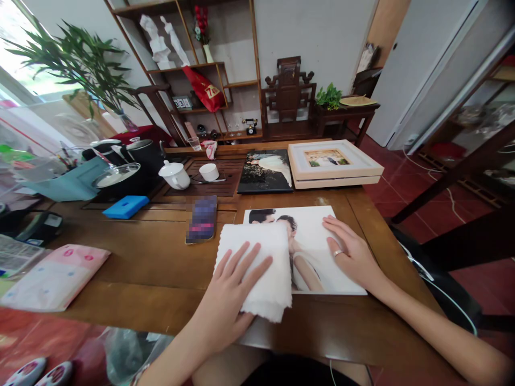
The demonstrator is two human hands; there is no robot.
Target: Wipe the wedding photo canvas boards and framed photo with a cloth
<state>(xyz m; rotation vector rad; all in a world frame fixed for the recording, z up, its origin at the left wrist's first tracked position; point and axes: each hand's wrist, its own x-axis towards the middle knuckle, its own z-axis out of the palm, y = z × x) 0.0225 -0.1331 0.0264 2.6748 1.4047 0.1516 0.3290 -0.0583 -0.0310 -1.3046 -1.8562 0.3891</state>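
A photo panel [346,268] with a printed picture of two people lies flat on the wooden table in front of me. Over its left part is spread a white cloth or tissue [277,300] with wavy edges. My left hand [237,279] rests flat on this white sheet, fingers spread and pointing away from me. At the panel's right side, my right hand [352,254] lies on the surface with its fingers stretched out; a ring shows on one finger. The panel's left portion is hidden beneath the sheet.
Behind the panel are a dark photo album [265,170] and a framed picture on a cream box [336,163]. A phone [201,219], blue box [126,207], white lidded cup [174,175] and pink-white tissue pack [56,276] sit on the table [161,279] to the left.
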